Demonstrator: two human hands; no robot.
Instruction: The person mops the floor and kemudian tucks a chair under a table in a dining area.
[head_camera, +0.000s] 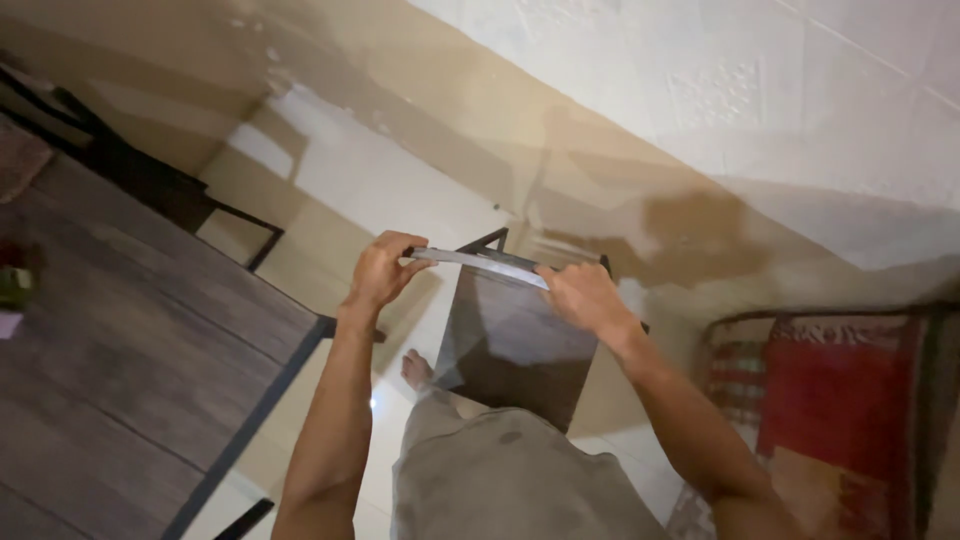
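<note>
Gripping a thin, flat, pale grey strip (478, 262) at both ends, a person stands over a small dark wood-grain side table with a black metal frame (515, 345). The left hand (380, 270) is curled closed around the strip's left end, thumb on top, while the right hand (585, 298) clamps the other end, fingers wrapped over it. The strip is held in the air just above the side table's far edge, near its black corner post, and tilts slightly down toward the right hand.

The strip looks rigid and light, judging by how straight it stays between two pinch grips; its smooth, faintly shiny face suggests it could slide through loose fingers, so the ends, where both hands already sit, seem the surest places to hold it. Whether it is metal or plastic cannot be told.

Below the forearms, grey trousers (500, 475) and a bare foot (416, 369) show on the pale tiled floor (330, 180). At left lies the edge of a larger dark wood-grain desk with a black frame (130, 350); at right, a red patterned cushion (840, 400) rests beside a stained cream wall (700, 150).
</note>
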